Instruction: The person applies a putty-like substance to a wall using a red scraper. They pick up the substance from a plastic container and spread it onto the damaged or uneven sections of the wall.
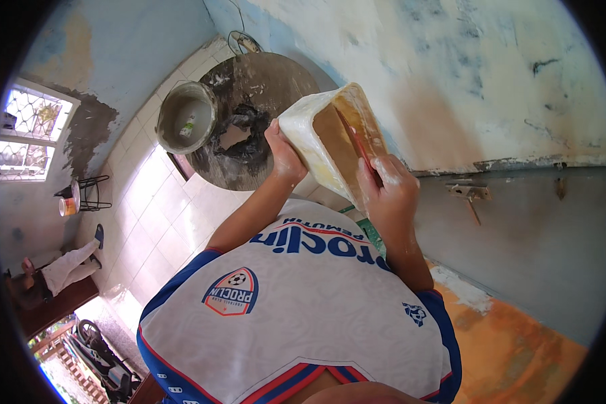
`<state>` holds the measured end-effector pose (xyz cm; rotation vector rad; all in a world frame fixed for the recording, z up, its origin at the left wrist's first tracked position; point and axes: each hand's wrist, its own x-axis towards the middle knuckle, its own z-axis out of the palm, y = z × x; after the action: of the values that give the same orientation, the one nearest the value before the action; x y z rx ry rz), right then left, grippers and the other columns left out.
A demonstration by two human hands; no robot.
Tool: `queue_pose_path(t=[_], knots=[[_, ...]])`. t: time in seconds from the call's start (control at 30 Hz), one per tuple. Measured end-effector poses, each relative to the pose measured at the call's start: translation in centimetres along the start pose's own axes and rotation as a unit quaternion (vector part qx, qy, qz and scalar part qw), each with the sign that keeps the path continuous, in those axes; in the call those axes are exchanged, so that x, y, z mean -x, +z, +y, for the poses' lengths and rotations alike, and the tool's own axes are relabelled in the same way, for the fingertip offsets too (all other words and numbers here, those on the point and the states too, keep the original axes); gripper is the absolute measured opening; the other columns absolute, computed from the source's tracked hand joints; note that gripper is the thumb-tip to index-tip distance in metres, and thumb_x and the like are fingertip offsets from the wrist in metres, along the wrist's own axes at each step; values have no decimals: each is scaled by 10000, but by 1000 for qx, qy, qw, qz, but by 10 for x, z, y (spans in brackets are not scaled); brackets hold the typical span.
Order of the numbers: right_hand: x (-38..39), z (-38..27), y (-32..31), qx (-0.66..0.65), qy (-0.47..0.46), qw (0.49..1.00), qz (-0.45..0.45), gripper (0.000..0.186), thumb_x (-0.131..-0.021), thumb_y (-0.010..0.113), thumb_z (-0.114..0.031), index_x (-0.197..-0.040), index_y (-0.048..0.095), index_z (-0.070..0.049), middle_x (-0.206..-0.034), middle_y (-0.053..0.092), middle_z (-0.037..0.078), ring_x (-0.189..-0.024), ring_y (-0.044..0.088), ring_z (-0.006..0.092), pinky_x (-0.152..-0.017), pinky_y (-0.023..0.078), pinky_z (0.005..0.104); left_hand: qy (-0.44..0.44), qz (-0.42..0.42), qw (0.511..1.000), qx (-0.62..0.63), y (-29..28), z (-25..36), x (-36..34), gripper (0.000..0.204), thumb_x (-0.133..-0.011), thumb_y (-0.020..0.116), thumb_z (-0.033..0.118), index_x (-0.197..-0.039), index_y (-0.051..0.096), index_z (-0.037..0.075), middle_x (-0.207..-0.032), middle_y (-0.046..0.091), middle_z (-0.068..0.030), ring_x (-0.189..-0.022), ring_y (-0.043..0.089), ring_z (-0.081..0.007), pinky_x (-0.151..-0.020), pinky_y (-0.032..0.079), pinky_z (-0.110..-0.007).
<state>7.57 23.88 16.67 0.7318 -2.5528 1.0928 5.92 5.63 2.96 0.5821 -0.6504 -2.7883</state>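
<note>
Cream plastic tub [308,126], upper center of frame, steadied by half-curled left hand [286,156], apparently tilted to admit red flat tool [359,144] clasped in right hand [390,183].

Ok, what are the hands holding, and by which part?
The left hand holds the whitish rectangular tub by its outside; the right hand grips the thin red tool by its near end, the rest reaching into the tub.

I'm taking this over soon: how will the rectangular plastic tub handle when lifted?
The rectangular plastic tub likely feels stiff, since its walls hold a boxy shape. It's probably light for its size, looking thin-walled and mostly hollow. Smears outside could make it slippery.
</note>
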Motion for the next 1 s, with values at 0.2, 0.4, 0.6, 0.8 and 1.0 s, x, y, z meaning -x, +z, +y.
queue_pose_path(t=[0.2,0.4,0.6,0.8,1.0], knots=[[-17,-11,26,-5,-77,997,19,199,-773,792,-8,-961,735,-41,-903,718,83,-776,701,288,-705,551,396,-42,49,998,12,-5,45,-18,742,-1014,243,616,-1368,588,62,-1346,659,-122,-1239,626,-311,-1108,455,-444],[-34,-20,68,-8,-113,992,47,295,-756,771,17,-1047,749,-31,-1020,722,155,-910,710,328,-784,561,395,-36,73,996,30,-28,83,-53,818,-971,288,687,-1447,529,67,-1373,616,-152,-1283,577,-357,-1135,420,-484],[-45,-9,110,-91,-44,990,98,178,-867,695,25,-1044,719,26,-1047,719,168,-896,702,276,-856,565,363,-8,120,992,35,-61,110,-69,753,-974,309,641,-1439,545,98,-1414,601,-141,-1310,566,-345,-1140,428,-469],[-83,63,179,-340,221,906,116,151,-1018,639,-114,-1101,647,12,-957,694,95,-861,670,137,-774,537,292,14,156,988,17,-96,118,-80,732,-983,273,617,-1456,538,125,-1451,588,-101,-1340,551,-333,-1144,418,-475],[-127,215,254,-228,266,930,112,163,-1044,623,-152,-1041,608,9,-839,659,42,-729,612,90,-640,473,259,15,220,975,6,-84,139,-80,728,-993,271,613,-1465,532,124,-1467,580,-98,-1356,538,-334,-1146,418,-477]])
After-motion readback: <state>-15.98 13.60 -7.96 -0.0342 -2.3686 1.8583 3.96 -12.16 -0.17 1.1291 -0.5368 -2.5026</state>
